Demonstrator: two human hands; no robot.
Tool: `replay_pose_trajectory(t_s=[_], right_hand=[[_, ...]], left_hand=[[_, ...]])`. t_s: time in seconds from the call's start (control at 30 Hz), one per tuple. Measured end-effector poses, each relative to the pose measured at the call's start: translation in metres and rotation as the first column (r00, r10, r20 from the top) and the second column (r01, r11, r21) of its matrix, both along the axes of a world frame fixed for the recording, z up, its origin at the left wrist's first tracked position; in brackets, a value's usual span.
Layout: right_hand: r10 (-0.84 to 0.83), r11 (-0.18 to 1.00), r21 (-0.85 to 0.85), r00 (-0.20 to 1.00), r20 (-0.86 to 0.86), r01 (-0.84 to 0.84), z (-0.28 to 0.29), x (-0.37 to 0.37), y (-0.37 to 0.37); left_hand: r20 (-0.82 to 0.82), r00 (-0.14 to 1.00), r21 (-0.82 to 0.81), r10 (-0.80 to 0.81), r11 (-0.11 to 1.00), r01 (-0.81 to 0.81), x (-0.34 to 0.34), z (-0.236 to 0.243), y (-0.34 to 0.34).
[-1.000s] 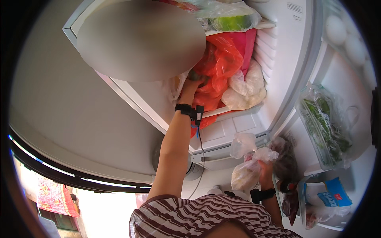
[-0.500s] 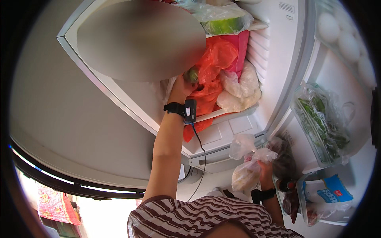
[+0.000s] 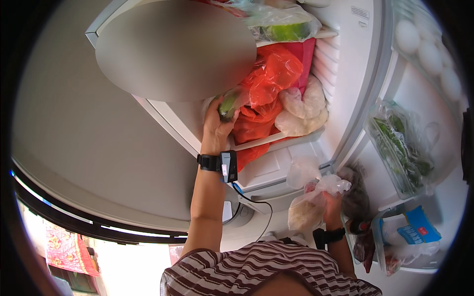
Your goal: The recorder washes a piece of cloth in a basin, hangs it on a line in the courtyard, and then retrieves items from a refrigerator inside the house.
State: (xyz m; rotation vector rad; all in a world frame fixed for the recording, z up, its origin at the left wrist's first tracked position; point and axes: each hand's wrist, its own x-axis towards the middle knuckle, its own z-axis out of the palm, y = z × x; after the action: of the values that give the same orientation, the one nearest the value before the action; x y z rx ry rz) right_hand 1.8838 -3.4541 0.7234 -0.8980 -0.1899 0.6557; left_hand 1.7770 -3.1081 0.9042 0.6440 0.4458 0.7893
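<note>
Inside the open fridge, my left hand is closed around a green, cucumber-like vegetable, whose far end seems to be in clear plastic. Red plastic bags lie just right of that hand on the shelf. Low in front of the fridge, my right hand grips the gathered neck of a clear plastic bag with pale contents. A blurred oval covers the upper left of the fridge, hiding what lies there.
White bags sit right of the red ones, and a wrapped green melon piece is on the shelf above. Eggs, a clear box of green vegetables and a blue packet fill the open door.
My left hand has drawn back toward me and slightly left, bringing the green vegetable further into sight. My right hand stays almost in place with its bag.
</note>
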Motion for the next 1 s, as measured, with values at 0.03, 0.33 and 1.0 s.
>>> replay_pose_trajectory(t_s=[0.03,0.33,1.0], right_hand=[[0.007,1.000,0.000,1.000,-0.004,-0.007,0.009,-0.002,0.003],[-0.080,0.997,-0.017,0.997,-0.006,0.080,0.014,0.004,0.029],[0.174,0.985,-0.056,0.916,0.361,-0.165,0.139,0.064,0.208]], left_hand=[[0.017,1.000,-0.037,0.012,0.999,-0.012,-0.010,-0.002,-0.006],[-0.051,0.996,0.058,0.080,0.995,-0.077,-0.062,-0.012,-0.073],[-0.144,0.986,0.145,0.081,0.988,-0.059,-0.210,-0.060,-0.180]])
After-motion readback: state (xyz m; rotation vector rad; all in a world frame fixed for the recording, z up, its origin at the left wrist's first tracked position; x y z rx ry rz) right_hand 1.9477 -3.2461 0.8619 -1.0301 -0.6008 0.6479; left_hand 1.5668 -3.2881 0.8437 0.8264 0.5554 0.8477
